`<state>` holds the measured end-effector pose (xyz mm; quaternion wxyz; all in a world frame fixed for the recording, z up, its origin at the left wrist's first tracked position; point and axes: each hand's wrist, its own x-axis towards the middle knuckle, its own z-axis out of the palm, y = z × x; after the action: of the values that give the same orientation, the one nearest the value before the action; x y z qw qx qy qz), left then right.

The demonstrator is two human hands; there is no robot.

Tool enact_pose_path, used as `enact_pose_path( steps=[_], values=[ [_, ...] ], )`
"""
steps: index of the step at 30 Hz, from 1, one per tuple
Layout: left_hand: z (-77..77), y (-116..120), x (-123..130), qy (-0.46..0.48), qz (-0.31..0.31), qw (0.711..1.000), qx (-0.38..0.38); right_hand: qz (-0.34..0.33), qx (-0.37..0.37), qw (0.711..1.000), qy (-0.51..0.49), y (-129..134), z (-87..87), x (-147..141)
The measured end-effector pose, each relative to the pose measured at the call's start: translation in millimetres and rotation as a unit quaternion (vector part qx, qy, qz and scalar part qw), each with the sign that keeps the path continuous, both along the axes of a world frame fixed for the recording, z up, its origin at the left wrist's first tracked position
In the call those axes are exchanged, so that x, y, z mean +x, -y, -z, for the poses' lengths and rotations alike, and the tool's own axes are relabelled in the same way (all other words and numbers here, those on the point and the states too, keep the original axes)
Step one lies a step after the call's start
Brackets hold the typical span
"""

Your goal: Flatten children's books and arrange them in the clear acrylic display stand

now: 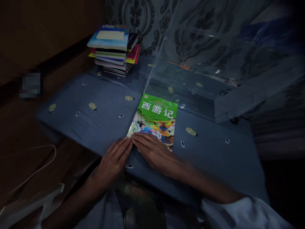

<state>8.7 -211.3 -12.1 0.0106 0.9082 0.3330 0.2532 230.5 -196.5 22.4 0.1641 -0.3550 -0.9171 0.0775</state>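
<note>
A green book with white characters and colourful figures on its cover lies flat on the cloth-covered table. My right hand rests over the book's lower left part, palm down, fingers stretched out and lying flat. At the book's bottom left corner, my left hand touches the edge with its fingertips; its fingers are extended and lie side by side. The fingertips of both hands nearly meet at that corner. Neither hand is wrapped round anything.
A stack of books stands at the table's back left. A large clear plastic box sits behind and right of the green book. The table's blue-grey cloth has a pineapple pattern. A white cable hangs at the left.
</note>
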Motion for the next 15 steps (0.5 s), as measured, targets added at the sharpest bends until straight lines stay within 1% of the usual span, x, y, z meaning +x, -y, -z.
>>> enact_pose_path(
  steps=[3,9,12,15],
  values=[
    [-1.5,-1,-1,0.002,-0.007,1.000,0.002,-0.011,-0.013,1.000,-0.018,-9,4.5,-3],
    [-6.2,-17,-5,0.009,0.027,0.999,0.015,-0.007,-0.032,0.998,-0.049,-21,15.4,-6],
    [-8.8,-26,-4,0.004,0.045,0.999,0.012,-0.003,-0.043,0.998,-0.052,-27,17.6,-5],
    [-13.1,-35,-1,-0.012,0.050,0.999,-0.006,0.005,-0.049,0.998,-0.048,-34,16.2,-5]
  ],
)
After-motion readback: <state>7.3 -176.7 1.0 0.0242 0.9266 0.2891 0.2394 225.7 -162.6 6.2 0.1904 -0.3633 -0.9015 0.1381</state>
